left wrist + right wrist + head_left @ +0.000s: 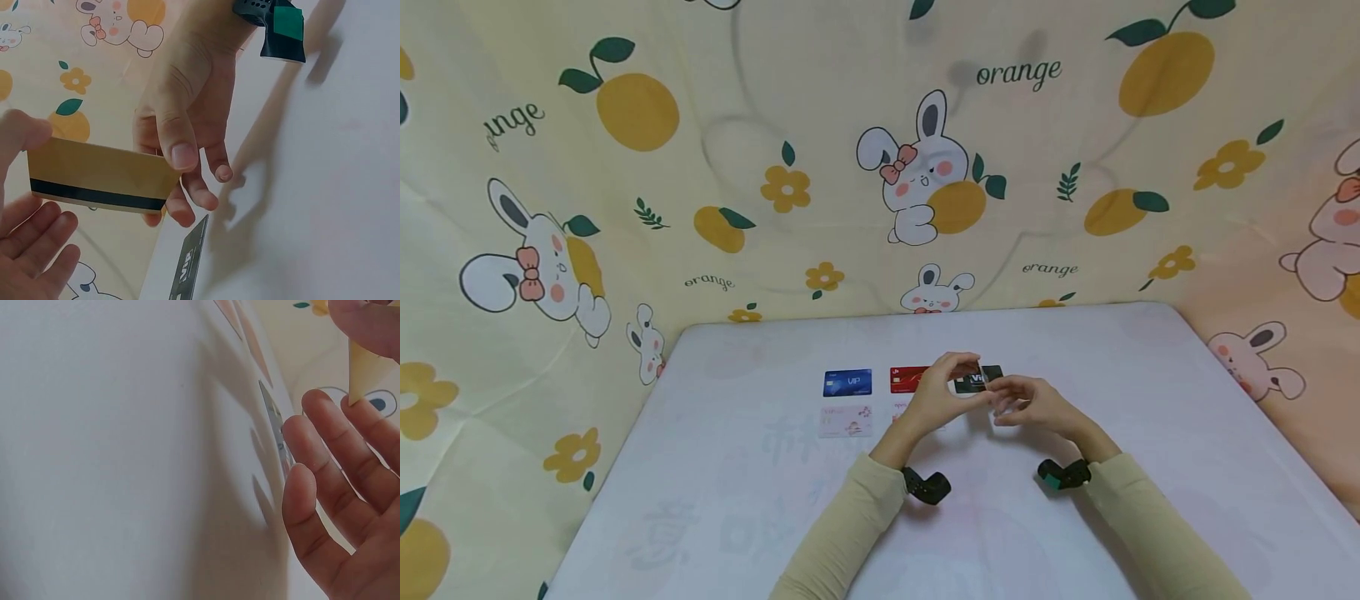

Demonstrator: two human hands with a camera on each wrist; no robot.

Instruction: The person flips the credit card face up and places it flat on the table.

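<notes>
Holding a gold card (100, 175) between them, both hands meet above the middle of the white tabletop (1150, 433). From the left wrist view the card shows its back, gold with a dark stripe along the lower edge. The right hand (187, 112) pinches one end of it, thumb pressed on the face and fingers curled behind. The left hand (28, 206) has its thumb at the other end, with its fingers relaxed below the card; I cannot tell how firmly it grips.

Just beneath the hands, a black card (981, 379) marked VIP lies flat on the tabletop, partly hidden by them. To its left sit a red card (906, 379) and a blue VIP card (847, 382) in a row. In front of the blue card lies a pale pink card (846, 421), and another pale one beside it is mostly covered by the left wrist. A cloth backdrop (775, 167) printed with rabbits and oranges hangs behind the tabletop.
</notes>
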